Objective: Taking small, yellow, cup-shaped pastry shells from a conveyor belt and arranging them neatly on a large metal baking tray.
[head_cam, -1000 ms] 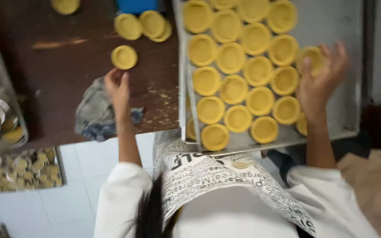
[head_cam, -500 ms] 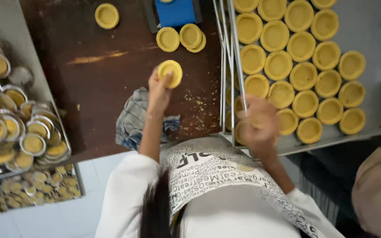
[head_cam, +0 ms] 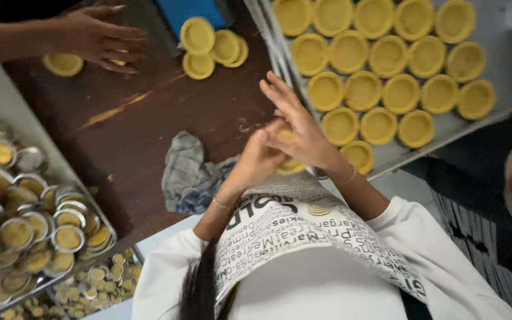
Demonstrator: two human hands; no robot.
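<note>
Your left hand [head_cam: 255, 159] and right hand [head_cam: 298, 131] meet over the near edge of the dark brown wooden counter [head_cam: 149, 118], fingers closed together around a round yellow pastry shell [head_cam: 290, 165] that shows only partly between them. Just to the right, the grey metal baking tray [head_cam: 505, 71] carries rows of similar shells. A crumpled grey checked cloth [head_cam: 188, 172] lies near your left wrist. At the far left corner, another person's hand [head_cam: 99, 38] rests on the counter.

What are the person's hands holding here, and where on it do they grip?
Both the left hand and right hand close together around a round yellow pastry shell, mostly hidden; only its lower edge shows, so the exact grip cannot be told.
</note>
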